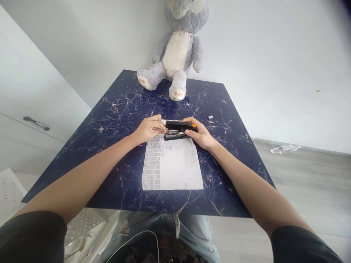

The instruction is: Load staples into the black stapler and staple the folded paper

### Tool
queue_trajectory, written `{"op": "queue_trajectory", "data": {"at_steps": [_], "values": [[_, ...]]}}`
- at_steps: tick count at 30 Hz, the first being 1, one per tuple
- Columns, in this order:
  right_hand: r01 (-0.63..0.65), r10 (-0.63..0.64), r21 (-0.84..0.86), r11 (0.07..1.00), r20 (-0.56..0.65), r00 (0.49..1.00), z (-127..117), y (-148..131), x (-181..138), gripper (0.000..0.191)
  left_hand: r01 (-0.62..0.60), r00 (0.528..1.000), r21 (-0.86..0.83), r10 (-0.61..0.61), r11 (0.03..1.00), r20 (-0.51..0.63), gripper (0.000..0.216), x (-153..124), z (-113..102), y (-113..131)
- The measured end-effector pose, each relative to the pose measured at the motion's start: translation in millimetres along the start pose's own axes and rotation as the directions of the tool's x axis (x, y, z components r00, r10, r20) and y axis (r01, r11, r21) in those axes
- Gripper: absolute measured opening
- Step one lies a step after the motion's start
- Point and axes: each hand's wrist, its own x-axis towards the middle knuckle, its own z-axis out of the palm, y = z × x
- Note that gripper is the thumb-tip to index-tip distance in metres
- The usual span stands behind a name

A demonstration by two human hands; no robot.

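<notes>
Head view is showing a black stapler (pixel 178 124) at the centre of the frame, sitting crosswise over the upper part of a printed paper sheet (pixel 181 168) on the dark blue counter (pixel 115 109). Whether its base is touching the paper, the view is not making clear.

The right grip (pixel 201 136) is closing around the stapler's right end, thumb in front and fingers behind, beside the orange part (pixel 193 125). The left grip (pixel 150 128) is pinching nearly closed at the opposite, gaping end; whether the fingertips are holding anything small, one cannot tell.

Handling: the stapler is probably behaving as a stiff, fairly light body, its smooth casing possibly slipping under a loose hold. The exposed metal insert (pixel 175 132) is likely presenting hard edges and pivoting parts, so fingers are best gripping the casing at the right end, clear of the gap. The sheet is presumably creasing easily.
</notes>
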Motion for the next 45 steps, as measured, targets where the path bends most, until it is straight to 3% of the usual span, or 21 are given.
{"op": "queue_trajectory", "data": {"at_steps": [10,19,32,45], "values": [[-0.005,0.005,-0.019,1.0,0.008,1.0,-2,3,0,0.046,-0.021,0.999,-0.051,0.019,0.998,-0.035,0.015,-1,1,1],[-0.034,0.034,0.006,0.999,-0.026,0.999,2,0,0,0.051,0.041,0.995,0.015,-0.039,0.999,-0.092,0.015,1,-1,7],[-0.037,0.037,-0.01,0.999,-0.002,0.999,2,-1,0,0.052,0.042,0.988,0.051,-0.034,0.998,-0.15,0.019,3,1,11],[0.034,-0.034,-0.106,0.994,0.003,0.999,1,-1,0,0.051,0.004,0.989,0.077,0.007,0.997,-0.147,0.013,1,2,8]]}}
